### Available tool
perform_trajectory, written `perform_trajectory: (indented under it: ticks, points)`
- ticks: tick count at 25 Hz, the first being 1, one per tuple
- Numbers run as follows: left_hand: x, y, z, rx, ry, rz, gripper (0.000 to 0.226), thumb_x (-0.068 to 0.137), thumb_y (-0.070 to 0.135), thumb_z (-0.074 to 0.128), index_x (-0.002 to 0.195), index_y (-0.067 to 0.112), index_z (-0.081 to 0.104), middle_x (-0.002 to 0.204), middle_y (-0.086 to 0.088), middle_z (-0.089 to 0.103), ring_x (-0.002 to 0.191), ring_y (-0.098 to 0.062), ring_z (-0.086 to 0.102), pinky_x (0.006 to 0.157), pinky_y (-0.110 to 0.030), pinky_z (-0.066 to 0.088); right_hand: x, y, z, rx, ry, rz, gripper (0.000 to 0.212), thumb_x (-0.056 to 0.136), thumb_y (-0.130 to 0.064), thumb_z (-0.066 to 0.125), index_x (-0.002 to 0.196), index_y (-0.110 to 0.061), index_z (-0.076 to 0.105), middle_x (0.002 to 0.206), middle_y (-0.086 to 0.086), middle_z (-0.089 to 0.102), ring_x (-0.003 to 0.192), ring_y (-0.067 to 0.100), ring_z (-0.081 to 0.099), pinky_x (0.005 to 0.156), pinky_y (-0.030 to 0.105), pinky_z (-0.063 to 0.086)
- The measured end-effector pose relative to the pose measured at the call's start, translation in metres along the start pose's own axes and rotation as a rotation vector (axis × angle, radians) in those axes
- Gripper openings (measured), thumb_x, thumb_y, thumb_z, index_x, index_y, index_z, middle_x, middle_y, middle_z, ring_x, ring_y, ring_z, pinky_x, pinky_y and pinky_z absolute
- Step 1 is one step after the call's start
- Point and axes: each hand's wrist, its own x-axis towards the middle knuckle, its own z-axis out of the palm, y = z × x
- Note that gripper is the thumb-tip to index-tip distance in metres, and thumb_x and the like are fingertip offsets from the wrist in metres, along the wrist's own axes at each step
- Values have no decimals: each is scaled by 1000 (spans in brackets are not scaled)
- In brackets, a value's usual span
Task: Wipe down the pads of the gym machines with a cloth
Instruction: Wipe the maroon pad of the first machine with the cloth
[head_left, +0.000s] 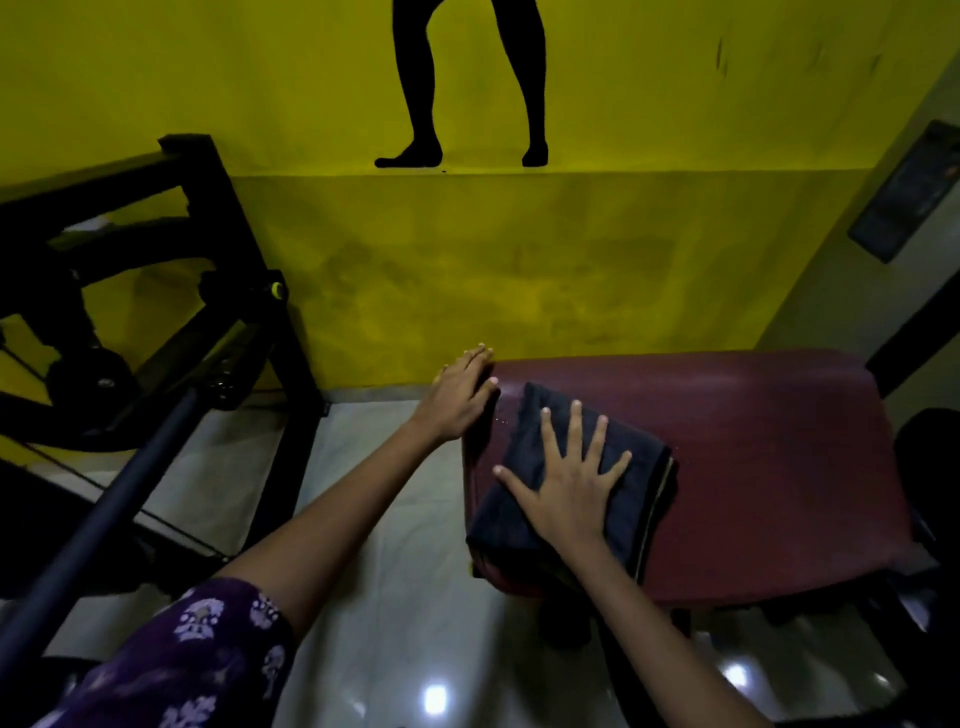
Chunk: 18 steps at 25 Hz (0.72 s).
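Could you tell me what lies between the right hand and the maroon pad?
In the head view, a folded dark cloth lies between the right hand, pressing flat with spread fingers, and the maroon pad.

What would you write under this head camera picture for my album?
Right hand presses a dark cloth flat on the red pad; left hand steadies its corner.

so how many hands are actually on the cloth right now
1. The right hand lies flat with spread fingers on the dark folded cloth. The left hand is off it, resting on the maroon pad at its far left corner.
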Motion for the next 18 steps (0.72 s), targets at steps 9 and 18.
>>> perform_trajectory:
  ticks: [9,18]
  points:
    - [15,-39,45,-531,162,147,40,98,26,31,131,14,51,138,-5,47,132,-18,36,111,-30,24,-10,-17,31,-11,326,-272,64,75,-57,54,132,-31,46,135,6,45,114,34,43,85,47,34]
    - [20,-51,49,-789,105,89,40,94,49,22,124,39,46,136,9,46,133,-14,37,114,-40,26,58,-51,13,-42,415,235,58,85,-59,41,135,-31,50,132,8,50,117,34,43,90,51,29]
